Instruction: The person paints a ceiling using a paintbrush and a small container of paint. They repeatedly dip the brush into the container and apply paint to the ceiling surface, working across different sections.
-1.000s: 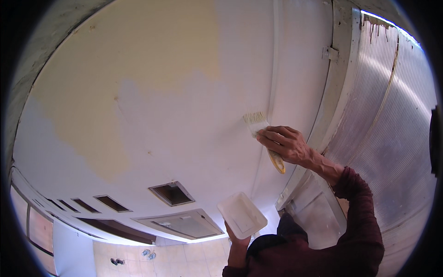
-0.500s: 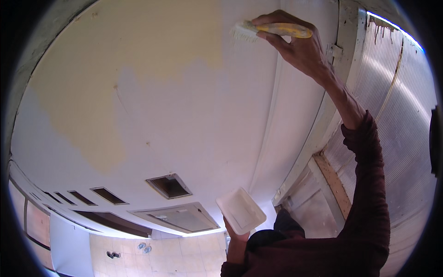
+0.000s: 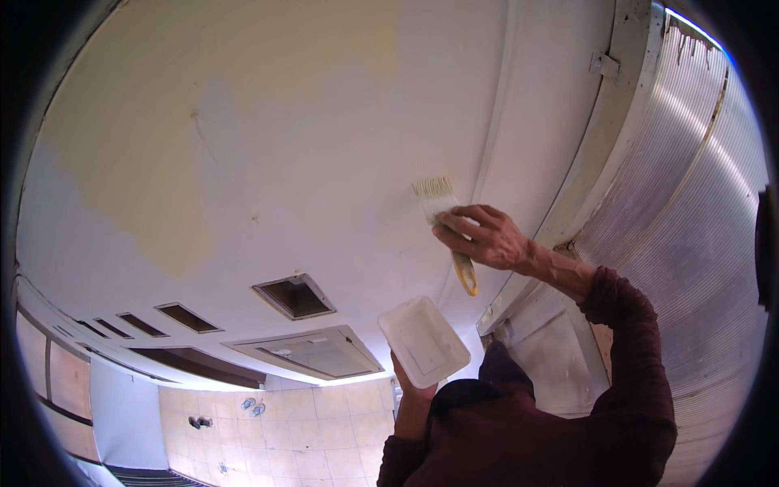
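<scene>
My right hand (image 3: pixel 487 237) is closed round a paintbrush (image 3: pixel 433 200) near its ferrule, and the yellow handle hangs below my fingers. Its pale, paint-coated bristles are splayed upward, at or close to the white part of the wall (image 3: pixel 324 187). Lower down, my left hand (image 3: pixel 412 385) grips a shallow white tray (image 3: pixel 403 351) from underneath, partly hidden by it. The tray is tilted, and its inside is whitish. A cream-yellow area (image 3: pixel 162 187) with ragged edges covers the wall's upper left.
Several dark rectangular openings (image 3: pixel 294 297) and a framed panel (image 3: pixel 312 351) line the wall's lower part. A pale beam (image 3: pixel 596 154) and ribbed translucent sheeting (image 3: pixel 690 170) stand on the right. Footwear (image 3: pixel 253 407) lies on the tiled floor (image 3: pixel 308 442) below left.
My right hand has come down from high on the wall with the paintbrush, whose bristles have turned from pointing left to pointing up. The tray stays in my left hand, slightly higher in view.
</scene>
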`<state>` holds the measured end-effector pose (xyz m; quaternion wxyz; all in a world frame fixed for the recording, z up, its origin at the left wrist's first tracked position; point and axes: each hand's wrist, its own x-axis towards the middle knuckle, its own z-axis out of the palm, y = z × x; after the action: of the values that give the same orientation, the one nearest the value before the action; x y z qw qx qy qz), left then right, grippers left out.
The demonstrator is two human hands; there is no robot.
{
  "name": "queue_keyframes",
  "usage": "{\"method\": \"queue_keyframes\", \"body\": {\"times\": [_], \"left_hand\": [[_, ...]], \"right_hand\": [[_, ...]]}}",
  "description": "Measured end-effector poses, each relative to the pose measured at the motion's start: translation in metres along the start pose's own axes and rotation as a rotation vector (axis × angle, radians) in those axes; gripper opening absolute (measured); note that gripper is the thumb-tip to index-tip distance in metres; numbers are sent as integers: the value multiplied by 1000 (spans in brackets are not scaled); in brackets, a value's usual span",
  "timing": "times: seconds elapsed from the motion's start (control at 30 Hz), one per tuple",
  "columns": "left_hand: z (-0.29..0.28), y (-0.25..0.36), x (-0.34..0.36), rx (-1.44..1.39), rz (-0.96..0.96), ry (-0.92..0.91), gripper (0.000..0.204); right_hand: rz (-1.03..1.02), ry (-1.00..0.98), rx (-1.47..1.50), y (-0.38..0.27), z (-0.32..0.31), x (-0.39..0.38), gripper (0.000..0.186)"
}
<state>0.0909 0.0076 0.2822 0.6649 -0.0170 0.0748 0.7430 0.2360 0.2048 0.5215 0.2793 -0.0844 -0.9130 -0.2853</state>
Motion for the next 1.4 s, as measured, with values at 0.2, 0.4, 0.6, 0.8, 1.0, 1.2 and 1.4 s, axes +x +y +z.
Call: {"method": "queue_keyframes", "body": {"times": [0.2, 0.4, 0.6, 0.8, 1.0, 1.2, 1.4], "left_hand": [[7, 1, -2, 71, 2, 15, 55], [7, -2, -1, 78, 7, 9, 55], [15, -5, 0, 98, 4, -1, 55], [12, 0, 1, 90, 3, -5, 55], [28, 6, 5, 62, 2, -21, 54], [21, 12, 20, 63, 3, -17, 55], [39, 8, 22, 107, 16, -50, 62]], "right_hand": [[195, -95, 323, -3, 19, -22, 35], [283, 193, 202, 100, -80, 64, 16], [203, 426, 31, 166, -175, 123, 23], [-13, 523, -289, 150, -135, 104, 32], [131, 130, -63, 24, -22, -10, 42], [746, 8, 807, -50, -3, -58, 28], [973, -9, 1102, -79, -53, -15, 21]]}}
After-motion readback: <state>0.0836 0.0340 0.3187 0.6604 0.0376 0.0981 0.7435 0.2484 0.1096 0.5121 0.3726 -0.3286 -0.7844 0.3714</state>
